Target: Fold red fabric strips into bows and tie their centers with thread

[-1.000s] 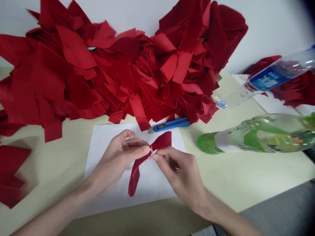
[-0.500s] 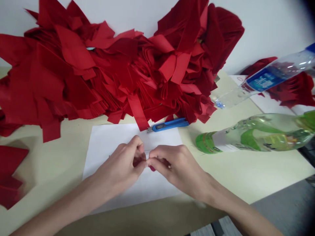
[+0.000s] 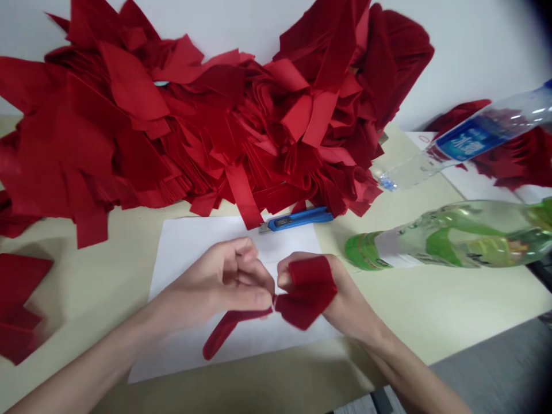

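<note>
A red fabric strip (image 3: 306, 293), pinched narrow at its middle, is stretched between my hands over a white sheet of paper (image 3: 172, 359). My left hand (image 3: 235, 282) pinches it by the narrow middle with thumb and fingers, and one tail hangs down to the left. On the other side, my right hand (image 3: 340, 287) grips the strip from behind; its wide folded end covers most of those fingers. Something thin and pale shows at the pinched spot, too small to make out. Just beyond the hands lies a blue utility knife (image 3: 299, 219), its blade tip pointing left.
A big heap of red fabric strips (image 3: 194, 126) fills the back of the table against the wall. More red pieces (image 3: 21, 305) lie at the left. On the right are a green-capped bottle (image 3: 448, 236) and a clear bottle with a blue label (image 3: 470, 138), both on their sides.
The red strip was mostly hidden inside my closed hands. Now it shows spread out, wide end over my right hand and tail below my left. The paper's lower edge has shifted slightly.
</note>
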### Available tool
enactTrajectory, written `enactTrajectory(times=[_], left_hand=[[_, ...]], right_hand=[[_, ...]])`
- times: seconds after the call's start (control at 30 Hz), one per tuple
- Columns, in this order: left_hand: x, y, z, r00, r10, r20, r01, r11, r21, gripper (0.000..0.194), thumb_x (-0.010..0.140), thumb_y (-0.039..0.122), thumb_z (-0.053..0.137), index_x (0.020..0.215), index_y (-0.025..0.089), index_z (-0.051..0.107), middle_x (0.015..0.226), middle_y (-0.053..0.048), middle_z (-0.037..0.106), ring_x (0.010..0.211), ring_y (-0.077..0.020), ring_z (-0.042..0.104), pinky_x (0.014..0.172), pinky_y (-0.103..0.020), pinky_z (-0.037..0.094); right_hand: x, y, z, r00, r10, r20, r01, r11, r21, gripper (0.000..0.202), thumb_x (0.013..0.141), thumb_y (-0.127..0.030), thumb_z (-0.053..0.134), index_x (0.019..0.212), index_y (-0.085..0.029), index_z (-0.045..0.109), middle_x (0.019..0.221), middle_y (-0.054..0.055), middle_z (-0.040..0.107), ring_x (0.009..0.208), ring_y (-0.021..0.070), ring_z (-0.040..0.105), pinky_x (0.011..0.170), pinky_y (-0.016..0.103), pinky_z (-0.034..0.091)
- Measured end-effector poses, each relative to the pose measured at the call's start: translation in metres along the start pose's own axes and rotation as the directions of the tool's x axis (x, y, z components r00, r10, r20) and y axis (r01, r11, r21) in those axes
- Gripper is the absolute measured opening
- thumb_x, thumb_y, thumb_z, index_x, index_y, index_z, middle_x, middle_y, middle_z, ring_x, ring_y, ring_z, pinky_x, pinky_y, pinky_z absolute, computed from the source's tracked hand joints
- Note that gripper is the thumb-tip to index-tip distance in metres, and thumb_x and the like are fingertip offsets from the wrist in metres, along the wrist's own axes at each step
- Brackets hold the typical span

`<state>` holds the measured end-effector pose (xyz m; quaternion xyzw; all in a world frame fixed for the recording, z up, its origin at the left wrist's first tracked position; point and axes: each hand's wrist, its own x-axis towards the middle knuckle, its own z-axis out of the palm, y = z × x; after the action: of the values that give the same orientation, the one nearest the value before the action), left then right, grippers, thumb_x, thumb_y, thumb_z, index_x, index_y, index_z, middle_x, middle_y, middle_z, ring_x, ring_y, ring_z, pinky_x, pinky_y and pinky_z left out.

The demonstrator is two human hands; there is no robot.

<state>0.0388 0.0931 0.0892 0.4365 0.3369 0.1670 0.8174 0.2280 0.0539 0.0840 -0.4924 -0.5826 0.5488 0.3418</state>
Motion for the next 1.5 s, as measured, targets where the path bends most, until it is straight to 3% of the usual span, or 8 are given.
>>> enactTrajectory(times=[0.2, 0.33, 0.53, 0.67, 0.9, 1.07, 1.33, 1.5], left_hand=[[0.001, -0.013, 0.004, 0.983, 0.081, -0.164, 0.025, 0.828, 0.56, 0.021, 0.078, 0.015, 0.055, 0.077, 0.023, 0.036, 0.067, 0.005, 0.059, 0.068, -0.0149, 0.058, 0.059, -0.026, 0.04], [0.006, -0.011, 0.003, 0.877, 0.252, -0.408, -0.04, 0.887, 0.461, 0.027, 0.078, 0.017, 0.058, 0.076, 0.024, 0.033, 0.07, 0.005, 0.063, 0.067, -0.0131, 0.058, 0.062, -0.026, 0.042], [0.007, -0.003, 0.004, 0.918, 0.072, -0.389, -0.145, 0.976, -0.163, 0.031, 0.076, 0.014, 0.066, 0.075, 0.02, 0.036, 0.073, 0.005, 0.063, 0.067, -0.0071, 0.057, 0.06, -0.017, 0.042], [0.006, -0.006, 0.004, 0.954, 0.051, -0.294, -0.15, 0.934, -0.324, 0.03, 0.076, 0.013, 0.066, 0.075, 0.02, 0.037, 0.071, 0.005, 0.061, 0.063, -0.007, 0.058, 0.057, -0.017, 0.041], [0.004, -0.015, 0.005, 0.998, 0.005, -0.07, 0.015, 0.958, 0.285, 0.025, 0.073, 0.015, 0.064, 0.074, 0.022, 0.04, 0.073, 0.002, 0.064, 0.071, -0.0147, 0.061, 0.065, -0.027, 0.044], [0.013, -0.021, 0.001, 0.848, 0.304, -0.435, -0.089, 0.889, 0.449, 0.021, 0.079, 0.018, 0.056, 0.076, 0.023, 0.036, 0.075, 0.002, 0.064, 0.067, -0.0138, 0.059, 0.063, -0.027, 0.043], [0.009, -0.011, 0.004, 0.725, 0.532, -0.438, -0.293, 0.813, 0.503, 0.031, 0.08, 0.014, 0.059, 0.072, 0.024, 0.031, 0.076, 0.005, 0.062, 0.073, -0.0123, 0.059, 0.066, -0.025, 0.045], [0.008, -0.031, 0.011, 0.654, 0.685, -0.322, -0.268, 0.608, 0.748, 0.024, 0.083, 0.011, 0.055, 0.076, 0.025, 0.036, 0.09, 0.001, 0.066, 0.078, -0.0143, 0.062, 0.065, -0.027, 0.044]], right_hand=[[0.0, -0.009, 0.007, 0.983, -0.094, 0.16, 0.172, 0.791, -0.587, 0.019, 0.088, -0.019, 0.051, 0.071, -0.015, 0.061, 0.06, -0.003, 0.055, 0.049, 0.0061, 0.043, 0.049, 0.021, 0.031], [0.0, -0.01, 0.017, 0.929, -0.359, 0.092, 0.267, 0.476, -0.838, 0.02, 0.09, -0.018, 0.047, 0.077, -0.011, 0.062, 0.066, 0.003, 0.059, 0.052, 0.0103, 0.048, 0.049, 0.026, 0.03], [-0.003, -0.006, 0.013, 0.987, -0.036, -0.158, -0.009, 0.961, -0.276, 0.019, 0.088, -0.031, 0.053, 0.079, -0.016, 0.06, 0.054, -0.006, 0.04, 0.047, 0.0061, 0.033, 0.044, 0.019, 0.028], [0.005, 0.003, 0.001, 0.99, 0.134, -0.046, -0.129, 0.987, 0.099, 0.022, 0.083, -0.036, 0.058, 0.075, -0.016, 0.06, 0.061, -0.002, 0.049, 0.054, 0.0078, 0.041, 0.047, 0.02, 0.033], [0.007, -0.007, -0.009, 0.993, 0.074, 0.088, -0.061, 0.989, -0.136, 0.018, 0.084, -0.03, 0.057, 0.071, -0.016, 0.059, 0.055, -0.005, 0.041, 0.048, 0.0056, 0.03, 0.044, 0.019, 0.026], [-0.007, -0.018, 0.008, 0.994, -0.09, 0.066, 0.111, 0.88, -0.461, 0.019, 0.089, -0.022, 0.049, 0.074, -0.017, 0.058, 0.06, -0.005, 0.046, 0.05, 0.0053, 0.031, 0.047, 0.02, 0.028], [-0.007, 0.005, 0.007, 0.999, 0.037, 0.014, -0.024, 0.852, -0.523, 0.017, 0.09, -0.025, 0.049, 0.078, -0.018, 0.058, 0.053, -0.006, 0.043, 0.047, 0.0069, 0.035, 0.047, 0.02, 0.031], [-0.023, -0.006, 0.008, 0.931, -0.348, -0.114, 0.203, 0.75, -0.629, 0.009, 0.085, -0.022, 0.059, 0.093, -0.019, 0.057, 0.065, -0.004, 0.054, 0.053, 0.0077, 0.047, 0.051, 0.02, 0.039]])
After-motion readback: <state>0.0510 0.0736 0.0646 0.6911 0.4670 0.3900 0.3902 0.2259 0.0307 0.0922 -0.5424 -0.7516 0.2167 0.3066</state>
